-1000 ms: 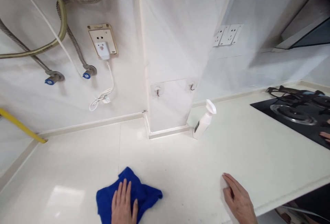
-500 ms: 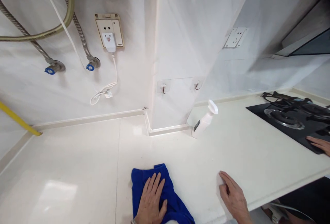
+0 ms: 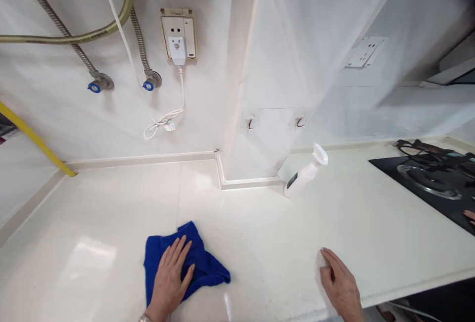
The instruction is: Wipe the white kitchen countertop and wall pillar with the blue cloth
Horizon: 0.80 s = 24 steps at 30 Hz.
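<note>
1. We see the left hand [image 3: 169, 276] lying flat on the blue cloth [image 3: 202, 268], fingers spread and straight, palm down; it presses on the cloth and does not grip it.
2. The cloth sits on the white counter [image 3: 111, 223], near the front edge, left of centre. It lies under the left hand and sticks out on all sides, most to the right.
3. The right hand [image 3: 339, 285] rests on the bare counter, well apart from the cloth, to its right. Fingers are loosely curled, tips touching the surface, and it holds nothing.
4. The cloth is deep blue, soft, crumpled and folded over, with a rough uneven outline and a pointed corner at its right end.
5. A white spray bottle [image 3: 305, 177] stands tilted at the foot of the wall column [image 3: 274, 65], well behind both hands.
6. A black stove [image 3: 426, 183] lies at the far right; fingertips of another person's hand [image 3: 469, 215] show at its edge.
7. On the back wall we note a socket [image 3: 178, 32] with a white plug, metal hoses [image 3: 74, 30] and a yellow pipe [image 3: 33, 139] on the left.
</note>
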Each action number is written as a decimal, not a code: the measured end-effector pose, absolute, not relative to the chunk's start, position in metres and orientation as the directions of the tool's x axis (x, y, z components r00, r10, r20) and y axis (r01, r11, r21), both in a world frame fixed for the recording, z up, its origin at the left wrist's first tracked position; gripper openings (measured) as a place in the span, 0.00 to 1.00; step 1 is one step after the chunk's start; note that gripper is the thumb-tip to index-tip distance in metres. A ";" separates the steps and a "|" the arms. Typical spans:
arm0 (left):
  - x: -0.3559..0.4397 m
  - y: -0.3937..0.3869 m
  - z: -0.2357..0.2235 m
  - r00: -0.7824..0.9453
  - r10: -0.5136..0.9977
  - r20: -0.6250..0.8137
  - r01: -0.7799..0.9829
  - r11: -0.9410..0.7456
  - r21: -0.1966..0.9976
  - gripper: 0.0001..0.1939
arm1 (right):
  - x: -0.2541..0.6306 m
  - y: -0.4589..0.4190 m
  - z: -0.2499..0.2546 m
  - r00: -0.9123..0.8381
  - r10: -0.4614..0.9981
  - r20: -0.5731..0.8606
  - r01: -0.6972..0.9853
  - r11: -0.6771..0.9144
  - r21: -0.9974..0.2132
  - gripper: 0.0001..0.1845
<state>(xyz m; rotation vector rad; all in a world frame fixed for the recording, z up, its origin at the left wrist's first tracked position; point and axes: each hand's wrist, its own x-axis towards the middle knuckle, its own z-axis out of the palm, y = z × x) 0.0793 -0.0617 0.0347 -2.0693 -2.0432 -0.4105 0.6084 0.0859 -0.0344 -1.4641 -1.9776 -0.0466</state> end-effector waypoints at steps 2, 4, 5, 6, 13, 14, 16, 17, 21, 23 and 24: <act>0.059 -0.079 0.031 -0.084 0.936 0.341 0.996 0.070 0.055 0.31 | 0.609 0.085 -0.036 -0.146 0.837 0.528 0.865 0.366 -0.342 0.22; 0.042 -0.097 0.028 -0.183 0.924 0.335 0.983 0.166 0.079 0.31 | 0.610 0.085 -0.037 -0.148 0.834 0.531 0.865 0.370 -0.340 0.22; 0.035 -0.104 0.027 -0.232 0.916 0.328 0.973 0.212 0.096 0.30 | 0.610 0.085 -0.037 -0.149 0.834 0.531 0.865 0.371 -0.339 0.22; 0.028 -0.109 0.026 -0.279 0.907 0.316 0.960 0.255 0.114 0.31 | 0.610 0.085 -0.037 -0.151 0.835 0.529 0.866 0.370 -0.337 0.22; -0.020 -0.100 0.037 -0.554 0.795 0.248 0.832 0.513 0.212 0.35 | 0.613 0.085 -0.038 -0.156 0.841 0.519 0.866 0.369 -0.338 0.22; -0.029 -0.094 0.039 -0.588 0.771 0.244 0.808 0.547 0.220 0.35 | 0.613 0.085 -0.038 -0.157 0.844 0.513 0.866 0.368 -0.339 0.22; -0.046 -0.079 0.044 -0.658 0.715 0.234 0.753 0.617 0.231 0.36 | 0.614 0.085 -0.039 -0.154 0.856 0.494 0.869 0.355 -0.344 0.22; -0.054 -0.070 0.047 -0.691 0.686 0.228 0.723 0.650 0.235 0.37 | 0.614 0.085 -0.039 -0.152 0.861 0.486 0.871 0.349 -0.346 0.22; -0.078 -0.028 0.054 -0.787 0.586 0.193 0.617 0.747 0.248 0.38 | 0.613 0.084 -0.039 -0.144 0.862 0.486 0.871 0.343 -0.351 0.23; -0.085 -0.006 0.057 -0.814 0.553 0.174 0.580 0.772 0.261 0.38 | 0.613 0.084 -0.038 -0.142 0.859 0.492 0.872 0.344 -0.348 0.23; -0.088 0.006 0.057 -0.823 0.541 0.170 0.567 0.778 0.269 0.38 | 0.613 0.084 -0.038 -0.141 0.858 0.493 0.873 0.343 -0.346 0.23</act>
